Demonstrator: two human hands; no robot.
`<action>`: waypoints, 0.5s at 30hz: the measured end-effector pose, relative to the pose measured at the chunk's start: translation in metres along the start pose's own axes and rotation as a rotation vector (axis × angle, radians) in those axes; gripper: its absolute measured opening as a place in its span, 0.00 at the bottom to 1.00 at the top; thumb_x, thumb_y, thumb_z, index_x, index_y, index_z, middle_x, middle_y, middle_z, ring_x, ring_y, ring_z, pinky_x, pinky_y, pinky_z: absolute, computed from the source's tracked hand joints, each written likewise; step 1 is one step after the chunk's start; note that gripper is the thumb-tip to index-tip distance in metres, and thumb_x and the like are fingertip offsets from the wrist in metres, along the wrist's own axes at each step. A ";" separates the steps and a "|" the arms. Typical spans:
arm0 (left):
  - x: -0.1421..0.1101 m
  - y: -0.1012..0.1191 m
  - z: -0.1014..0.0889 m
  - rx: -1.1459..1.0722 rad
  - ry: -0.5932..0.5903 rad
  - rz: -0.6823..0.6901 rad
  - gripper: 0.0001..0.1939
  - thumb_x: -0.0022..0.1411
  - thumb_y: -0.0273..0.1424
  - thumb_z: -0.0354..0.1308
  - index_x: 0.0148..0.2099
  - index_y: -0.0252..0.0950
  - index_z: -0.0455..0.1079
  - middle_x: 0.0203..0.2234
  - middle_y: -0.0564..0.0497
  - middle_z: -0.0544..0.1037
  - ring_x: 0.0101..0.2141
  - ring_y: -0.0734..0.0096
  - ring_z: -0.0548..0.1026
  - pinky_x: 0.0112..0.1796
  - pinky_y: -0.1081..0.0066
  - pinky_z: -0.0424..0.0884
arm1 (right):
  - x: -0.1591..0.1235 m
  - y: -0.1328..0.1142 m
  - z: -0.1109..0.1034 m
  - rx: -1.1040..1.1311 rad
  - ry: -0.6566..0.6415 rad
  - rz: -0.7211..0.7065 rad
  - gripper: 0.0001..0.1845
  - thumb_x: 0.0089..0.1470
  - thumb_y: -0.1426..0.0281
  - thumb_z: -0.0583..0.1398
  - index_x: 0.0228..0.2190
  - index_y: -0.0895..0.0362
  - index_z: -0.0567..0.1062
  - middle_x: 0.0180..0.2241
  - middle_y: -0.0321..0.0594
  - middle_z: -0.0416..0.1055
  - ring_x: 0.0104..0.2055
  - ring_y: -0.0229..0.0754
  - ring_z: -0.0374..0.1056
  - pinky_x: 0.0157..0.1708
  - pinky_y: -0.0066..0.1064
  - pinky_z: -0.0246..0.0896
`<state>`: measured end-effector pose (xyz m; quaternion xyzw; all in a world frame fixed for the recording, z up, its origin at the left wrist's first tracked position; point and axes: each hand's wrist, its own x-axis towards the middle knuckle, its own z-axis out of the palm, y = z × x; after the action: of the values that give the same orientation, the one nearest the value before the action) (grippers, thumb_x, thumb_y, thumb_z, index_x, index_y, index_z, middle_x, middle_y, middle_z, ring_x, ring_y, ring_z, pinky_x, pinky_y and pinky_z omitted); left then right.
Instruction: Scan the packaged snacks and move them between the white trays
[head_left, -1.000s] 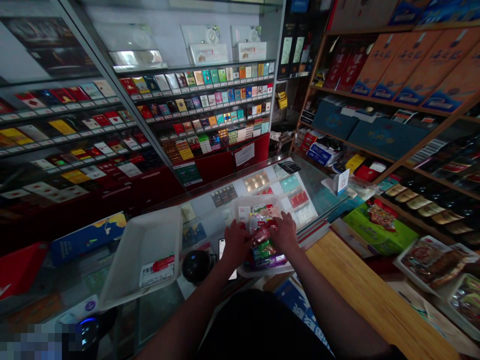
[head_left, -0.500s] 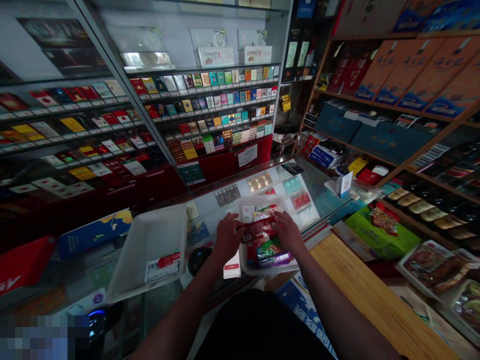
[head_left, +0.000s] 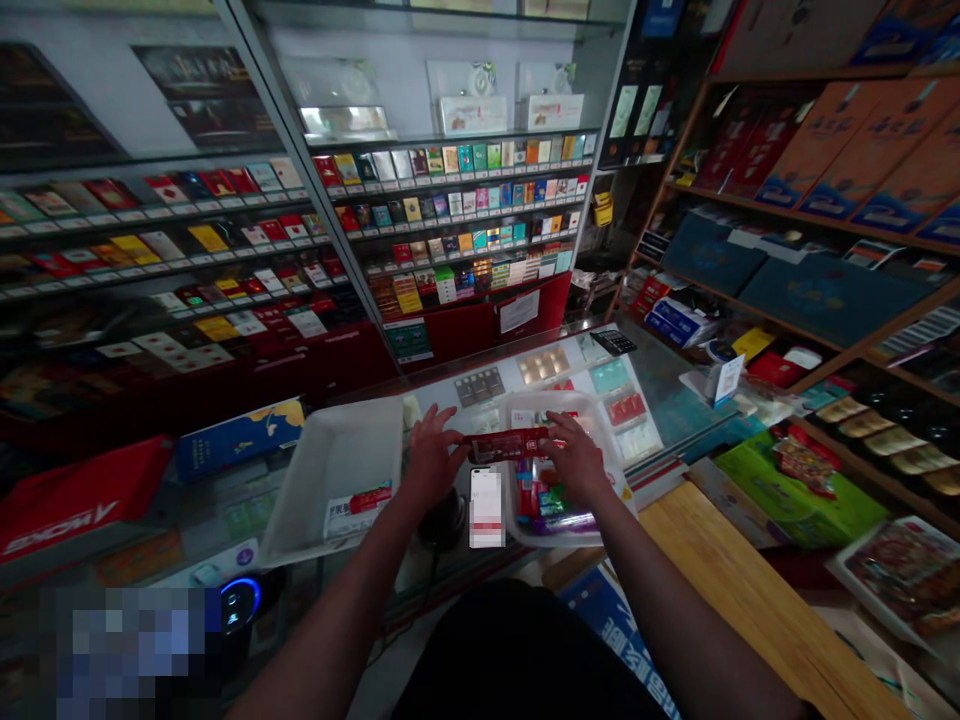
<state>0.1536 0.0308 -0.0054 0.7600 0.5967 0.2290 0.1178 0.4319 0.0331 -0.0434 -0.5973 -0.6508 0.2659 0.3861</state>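
A long red snack packet (head_left: pixel 504 445) is stretched level between my two hands. My left hand (head_left: pixel 431 460) pinches its left end by the thumb, the other fingers raised. At the right end, my right hand (head_left: pixel 576 460) grips it with thumb and fingertips. The packet hangs over the left rim of a white plastic tub (head_left: pixel 621 480), which holds several colourful packets (head_left: pixel 551 500), partly hidden by my right hand. To the left, another white tub (head_left: pixel 300 490) has a red-and-white packet (head_left: pixel 361 508) at its bottom. A phone (head_left: pixel 486 505) lies between the tubs.
The tubs stand on a glass counter (head_left: pixel 667 385) with a calculator (head_left: pixel 613 342) at the back. A red box (head_left: pixel 90 500) and a blue box (head_left: pixel 240 438) lie left. Shelves of cigarette packs (head_left: pixel 465 200) rise behind; a wooden board (head_left: pixel 720 570) is at right.
Both hands have lifted the red packet out of the right tub and shifted it left, over the rim. The view has swung left, and more of the phone shows.
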 end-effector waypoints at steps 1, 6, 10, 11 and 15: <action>-0.001 -0.005 -0.005 0.031 0.002 0.020 0.07 0.64 0.30 0.59 0.37 0.40 0.80 0.66 0.47 0.67 0.71 0.45 0.52 0.67 0.37 0.48 | 0.001 -0.002 0.004 -0.028 -0.009 -0.016 0.06 0.56 0.68 0.62 0.30 0.53 0.80 0.62 0.43 0.69 0.70 0.52 0.55 0.68 0.52 0.50; -0.008 -0.025 -0.021 0.119 0.007 0.076 0.07 0.63 0.30 0.59 0.36 0.41 0.79 0.68 0.48 0.63 0.72 0.46 0.46 0.67 0.37 0.43 | 0.003 -0.014 0.019 -0.104 -0.038 -0.091 0.05 0.56 0.70 0.63 0.29 0.54 0.79 0.64 0.44 0.66 0.73 0.55 0.49 0.68 0.55 0.46; -0.013 -0.041 -0.024 0.140 -0.006 0.060 0.09 0.64 0.30 0.57 0.36 0.41 0.80 0.69 0.49 0.62 0.73 0.47 0.45 0.67 0.36 0.43 | 0.005 -0.022 0.031 -0.169 -0.052 -0.146 0.07 0.59 0.71 0.61 0.32 0.55 0.81 0.66 0.44 0.64 0.74 0.55 0.44 0.69 0.55 0.44; -0.014 -0.045 -0.023 0.149 -0.009 0.056 0.09 0.64 0.30 0.57 0.36 0.42 0.80 0.69 0.49 0.63 0.73 0.47 0.45 0.67 0.35 0.43 | 0.006 -0.023 0.035 -0.184 -0.058 -0.154 0.08 0.59 0.71 0.60 0.33 0.55 0.81 0.67 0.44 0.63 0.75 0.55 0.43 0.70 0.56 0.44; -0.018 -0.061 -0.020 0.171 -0.013 0.043 0.10 0.64 0.30 0.56 0.37 0.42 0.80 0.68 0.48 0.64 0.72 0.46 0.46 0.67 0.35 0.44 | 0.006 -0.024 0.050 -0.235 -0.093 -0.171 0.11 0.61 0.70 0.58 0.33 0.56 0.82 0.68 0.44 0.61 0.75 0.56 0.40 0.70 0.57 0.43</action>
<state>0.0883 0.0271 -0.0198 0.7815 0.5967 0.1750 0.0513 0.3779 0.0412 -0.0510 -0.5679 -0.7430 0.1815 0.3041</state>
